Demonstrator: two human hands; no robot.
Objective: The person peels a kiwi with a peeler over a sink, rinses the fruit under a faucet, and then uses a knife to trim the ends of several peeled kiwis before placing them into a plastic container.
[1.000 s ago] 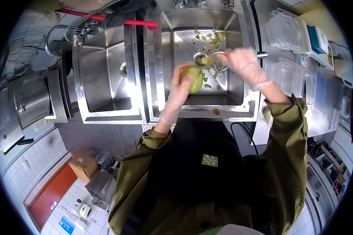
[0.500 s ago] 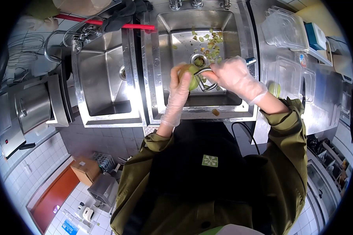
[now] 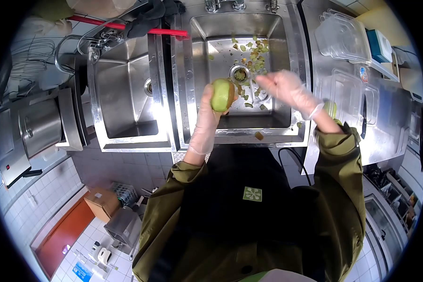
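Left hand [image 3: 208, 109] grips part-peeled fruit [image 3: 218, 96] over sink [image 3: 244, 121], likely so peelings [image 3: 258, 50] land below hand; right hand [image 3: 287, 89] clasps blurred peeler [image 3: 254, 90].

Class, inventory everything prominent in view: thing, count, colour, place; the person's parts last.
Fruit: 1, green and brown, in left hand
Peeler: 1, silvery, blurred, in right hand
Sinks: 2, silver, side by side
Peel pieces: many, green and brown, mostly right sink
Taps: several, silver, behind sinks
Bar: 1, red, upper left
Containers: several, clear, right counter
Whisks: count unclear, silvery, far left
Cardboard box: 1, brown, lower left
Apron: 1, black, wearer's front
Hands: 2, clear-gloved, at right sink
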